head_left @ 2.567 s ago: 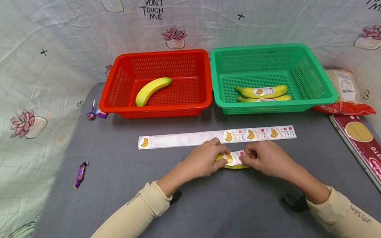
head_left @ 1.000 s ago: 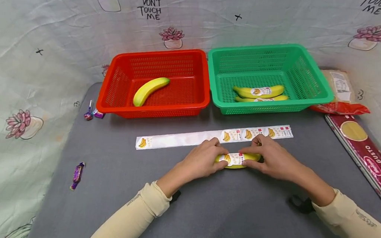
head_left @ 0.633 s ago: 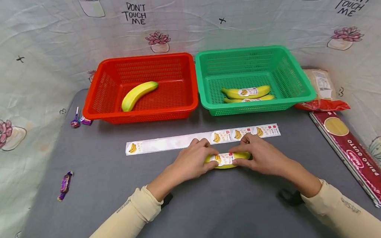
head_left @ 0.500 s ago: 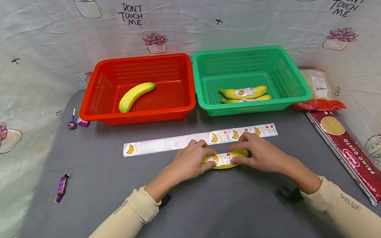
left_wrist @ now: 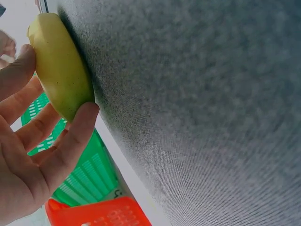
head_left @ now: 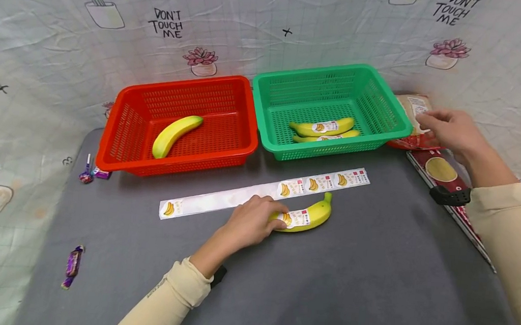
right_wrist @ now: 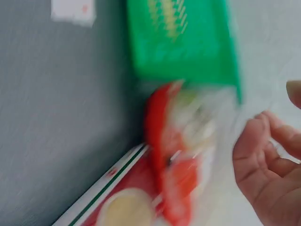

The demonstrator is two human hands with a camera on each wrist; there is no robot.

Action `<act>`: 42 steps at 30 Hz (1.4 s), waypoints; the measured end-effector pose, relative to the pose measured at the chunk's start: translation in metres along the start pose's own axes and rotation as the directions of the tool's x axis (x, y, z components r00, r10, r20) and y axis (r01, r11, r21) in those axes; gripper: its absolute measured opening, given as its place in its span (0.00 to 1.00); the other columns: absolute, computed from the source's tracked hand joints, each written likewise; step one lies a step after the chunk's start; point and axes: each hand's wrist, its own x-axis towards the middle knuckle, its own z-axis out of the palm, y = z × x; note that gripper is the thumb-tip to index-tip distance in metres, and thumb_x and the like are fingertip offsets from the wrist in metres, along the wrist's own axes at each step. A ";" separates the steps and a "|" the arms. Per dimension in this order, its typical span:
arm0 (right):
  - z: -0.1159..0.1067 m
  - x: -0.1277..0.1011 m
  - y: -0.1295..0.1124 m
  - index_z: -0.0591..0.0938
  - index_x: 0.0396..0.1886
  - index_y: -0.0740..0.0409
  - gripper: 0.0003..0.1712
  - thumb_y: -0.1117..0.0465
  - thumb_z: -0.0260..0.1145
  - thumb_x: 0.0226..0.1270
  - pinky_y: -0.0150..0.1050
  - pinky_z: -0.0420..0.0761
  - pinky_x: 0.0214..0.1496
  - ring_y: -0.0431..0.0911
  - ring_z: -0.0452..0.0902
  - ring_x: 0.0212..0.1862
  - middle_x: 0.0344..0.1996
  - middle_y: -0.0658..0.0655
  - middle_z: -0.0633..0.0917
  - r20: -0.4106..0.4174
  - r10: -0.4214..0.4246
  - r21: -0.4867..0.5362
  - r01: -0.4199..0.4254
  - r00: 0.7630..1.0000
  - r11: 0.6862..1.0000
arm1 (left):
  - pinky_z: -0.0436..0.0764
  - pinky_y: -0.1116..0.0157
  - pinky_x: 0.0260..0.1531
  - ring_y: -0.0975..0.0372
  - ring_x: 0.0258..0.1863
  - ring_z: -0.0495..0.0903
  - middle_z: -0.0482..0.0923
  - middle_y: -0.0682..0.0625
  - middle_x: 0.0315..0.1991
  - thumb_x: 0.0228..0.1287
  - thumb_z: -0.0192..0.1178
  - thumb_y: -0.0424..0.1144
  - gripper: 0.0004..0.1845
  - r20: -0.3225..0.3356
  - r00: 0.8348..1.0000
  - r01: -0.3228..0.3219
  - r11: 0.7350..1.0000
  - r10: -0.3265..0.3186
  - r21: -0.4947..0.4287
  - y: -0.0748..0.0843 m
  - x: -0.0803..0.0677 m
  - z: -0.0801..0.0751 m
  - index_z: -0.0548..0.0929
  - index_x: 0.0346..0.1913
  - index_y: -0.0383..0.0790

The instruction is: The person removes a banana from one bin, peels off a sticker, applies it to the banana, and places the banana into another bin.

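One banana (head_left: 315, 216), likely light and firm and best held mid-length, lies on the table (head_left: 348, 271), an end pinched by the left hand (head_left: 255, 220), the right hand (head_left: 456, 133) loosely curled, empty.

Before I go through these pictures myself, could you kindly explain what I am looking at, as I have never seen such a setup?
There is no machine here: a person works with two bare hands. The wide picture comes from a camera worn on the head, looking forward and down; the other two come from one on each wrist, the right one blurred.

The left hand holds a labelled banana on the table. The right hand hangs in the air near a bag, apparently holding nothing.

Beyond the held banana lies a label strip. Behind that, a red basket has one banana and a green basket has two. Sweets lie at the left, a red packet at the right.
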 end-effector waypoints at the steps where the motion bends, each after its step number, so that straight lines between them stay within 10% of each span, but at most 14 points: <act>1: -0.003 0.004 0.007 0.63 0.75 0.67 0.43 0.38 0.53 0.77 0.27 0.81 0.36 0.30 0.76 0.33 0.32 0.28 0.77 0.040 0.033 0.007 -0.033 0.999 0.999 | 0.81 0.51 0.47 0.52 0.50 0.81 0.86 0.51 0.52 0.65 0.70 0.48 0.18 0.002 1.000 -0.006 1.000 0.006 -0.001 -0.001 0.000 0.000 0.87 0.56 0.52; 5: 0.001 0.012 0.027 0.72 0.69 0.58 0.33 0.39 0.52 0.78 0.28 0.84 0.41 0.30 0.79 0.36 0.31 0.31 0.80 0.138 0.093 0.097 -0.107 0.986 0.989 | 0.81 0.54 0.45 0.54 0.46 0.82 0.87 0.52 0.48 0.62 0.72 0.48 0.18 0.020 0.999 -0.030 1.000 0.030 0.001 -0.004 0.004 -0.002 0.88 0.55 0.51; 11: 0.013 0.012 0.030 0.85 0.29 0.36 0.14 0.49 0.59 0.77 0.29 0.84 0.36 0.34 0.81 0.29 0.26 0.38 0.85 0.077 0.070 0.346 -0.092 0.995 0.934 | 0.80 0.59 0.43 0.59 0.44 0.83 0.89 0.53 0.46 0.60 0.73 0.50 0.19 0.066 0.997 -0.045 0.999 0.046 -0.009 -0.007 0.010 -0.005 0.89 0.54 0.49; 29: 0.013 0.012 0.027 0.87 0.25 0.37 0.17 0.53 0.61 0.77 0.28 0.83 0.33 0.34 0.81 0.27 0.24 0.40 0.86 0.074 0.080 0.403 -0.103 0.994 0.909 | 0.80 0.59 0.45 0.62 0.47 0.83 0.88 0.58 0.47 0.63 0.71 0.51 0.17 0.082 0.993 -0.082 0.996 0.085 -0.036 -0.002 0.010 -0.015 0.89 0.54 0.52; 36: 0.012 0.013 0.032 0.86 0.25 0.37 0.17 0.52 0.60 0.77 0.28 0.84 0.33 0.34 0.80 0.26 0.24 0.39 0.86 0.063 0.063 0.391 -0.083 0.996 0.917 | 0.79 0.59 0.52 0.62 0.51 0.80 0.86 0.55 0.53 0.65 0.69 0.52 0.20 0.043 0.980 -0.194 0.980 0.196 -0.036 0.031 0.019 -0.068 0.87 0.58 0.51; 42: 0.012 0.014 0.033 0.85 0.26 0.34 0.18 0.53 0.58 0.79 0.28 0.83 0.34 0.33 0.79 0.28 0.25 0.37 0.85 0.072 0.036 0.342 -0.059 0.997 0.938 | 0.75 0.60 0.61 0.61 0.58 0.77 0.83 0.54 0.57 0.70 0.65 0.50 0.20 0.016 0.976 -0.219 0.975 0.219 0.017 0.053 0.063 -0.135 0.83 0.61 0.47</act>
